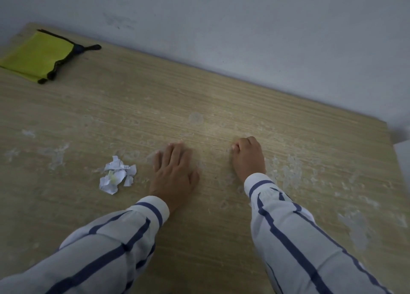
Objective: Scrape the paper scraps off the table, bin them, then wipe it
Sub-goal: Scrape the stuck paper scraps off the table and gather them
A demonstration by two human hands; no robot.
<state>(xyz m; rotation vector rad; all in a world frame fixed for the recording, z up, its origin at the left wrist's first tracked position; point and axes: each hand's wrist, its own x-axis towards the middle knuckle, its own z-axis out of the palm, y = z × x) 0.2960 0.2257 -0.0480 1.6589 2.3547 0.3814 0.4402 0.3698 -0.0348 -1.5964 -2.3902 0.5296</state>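
Note:
A small heap of torn white paper scraps lies on the wooden table, just left of my left hand. That hand rests flat on the table, palm down, fingers apart, holding nothing. My right hand sits further right with its fingers curled under against the tabletop; whether it holds anything is hidden. Pale, stuck-on paper residue marks the wood to the right of it and at the far left. A folded yellow-green cloth with dark trim lies in the far left corner.
The table's far edge runs along a grey-white wall. Its right edge drops off beside a pale surface. More whitish residue patches spread over the near right part of the tabletop.

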